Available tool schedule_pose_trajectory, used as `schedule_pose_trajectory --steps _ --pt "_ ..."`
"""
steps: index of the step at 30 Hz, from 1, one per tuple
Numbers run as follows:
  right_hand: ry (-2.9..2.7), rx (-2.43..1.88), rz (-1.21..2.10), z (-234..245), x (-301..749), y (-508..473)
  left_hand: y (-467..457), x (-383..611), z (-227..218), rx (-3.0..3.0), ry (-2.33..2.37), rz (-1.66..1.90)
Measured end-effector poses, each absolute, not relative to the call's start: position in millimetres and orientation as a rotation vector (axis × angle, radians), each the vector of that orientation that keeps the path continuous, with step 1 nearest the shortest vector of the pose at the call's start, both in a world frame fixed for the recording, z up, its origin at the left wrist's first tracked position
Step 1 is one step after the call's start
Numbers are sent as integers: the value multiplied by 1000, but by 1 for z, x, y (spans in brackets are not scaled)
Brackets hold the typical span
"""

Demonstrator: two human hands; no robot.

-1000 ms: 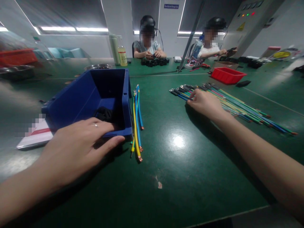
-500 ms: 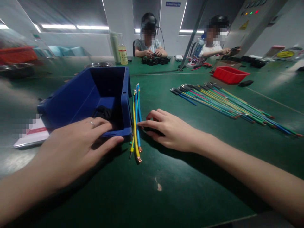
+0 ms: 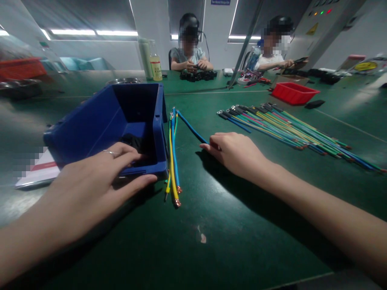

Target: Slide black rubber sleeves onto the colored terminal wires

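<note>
A length of blue wire (image 3: 192, 128) runs from my right hand (image 3: 237, 155) to the far end of a small wire bundle (image 3: 173, 155). My right thumb and fingers are pinched on its near part; that end is hidden by the hand. Yellow, green and blue wires with bare copper ends make up the bundle, lying beside a blue plastic bin (image 3: 160, 133). My left hand (image 3: 99, 173) rests over the bin's front lip, fingers inside, thumb stretched out in front. Those fingers are near black pieces (image 3: 132, 141) inside; their tips are partly hidden.
Many wires with black sleeves and ring lugs lie in a spread row (image 3: 281, 125) at right. Behind them stands a red tray (image 3: 294, 93). A bottle (image 3: 156, 66) stands behind the bin. Two people sit across the table, working with their hands. A white-and-red packet (image 3: 39, 171) lies left.
My right hand has moved right from the bundle, drawing the near part of one blue wire away from it. The left hand has barely shifted at the bin.
</note>
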State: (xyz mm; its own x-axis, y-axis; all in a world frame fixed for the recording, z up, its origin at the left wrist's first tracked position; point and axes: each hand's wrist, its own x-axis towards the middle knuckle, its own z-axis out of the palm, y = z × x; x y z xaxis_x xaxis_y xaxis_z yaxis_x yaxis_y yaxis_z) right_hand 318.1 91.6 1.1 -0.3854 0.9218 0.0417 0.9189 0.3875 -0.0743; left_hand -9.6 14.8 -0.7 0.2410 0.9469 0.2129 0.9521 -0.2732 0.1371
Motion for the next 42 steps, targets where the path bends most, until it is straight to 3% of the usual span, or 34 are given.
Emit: schedule_pose_trajectory --steps 3,10,27,42 --pt "-2548 -1861 7 6 318 89 15 -11 -2 -2419 -1876 -390" --pt "-2597 -1643 -145 -8 328 89 18 -12 -5 -2455 -1697 -541" --pt "-2423 -1790 -154 -15 339 107 11 -9 -9 -2505 -1116 -841" --pt "-2332 -1868 -96 -11 346 118 5 -7 -13 -2596 -1314 -1205"
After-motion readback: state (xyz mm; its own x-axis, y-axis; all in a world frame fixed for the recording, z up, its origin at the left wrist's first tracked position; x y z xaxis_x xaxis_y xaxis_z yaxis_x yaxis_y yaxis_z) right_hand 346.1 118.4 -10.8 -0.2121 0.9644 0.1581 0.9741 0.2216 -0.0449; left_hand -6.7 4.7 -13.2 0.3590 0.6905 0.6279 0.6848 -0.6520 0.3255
